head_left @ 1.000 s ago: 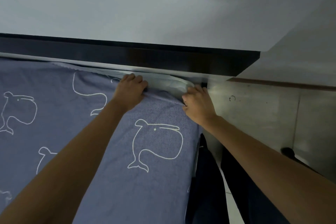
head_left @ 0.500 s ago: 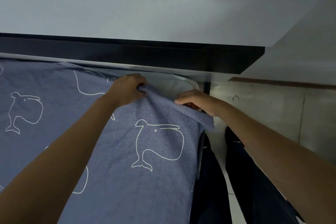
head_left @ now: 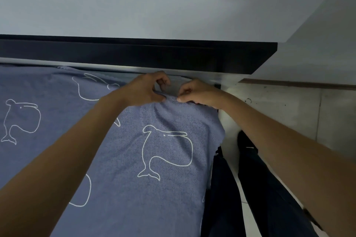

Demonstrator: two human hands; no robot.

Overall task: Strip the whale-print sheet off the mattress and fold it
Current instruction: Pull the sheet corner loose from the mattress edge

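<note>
Two hands, left hand (head_left: 146, 90) and right hand (head_left: 198, 93), each pinched tight on the whale-print sheet's (head_left: 154, 159) raised edge.

No readable text, label, brand, number or sign shows anywhere.

Up at twelve o'clock you've got a pale wall (head_left: 154, 5), plain and evenly lit. Right below it, a dark headboard (head_left: 134, 54) runs across from nine o'clock toward two, ending in a slanted edge. Swing to three o'clock and there's the light tiled floor (head_left: 289, 113), scuffed with a few dark marks, a grout line crossing it. A brown skirting strip (head_left: 308, 83) lines the top of that floor. Down at five o'clock, you see dark trouser legs (head_left: 256, 188), standing just beside the bed's edge.
</note>
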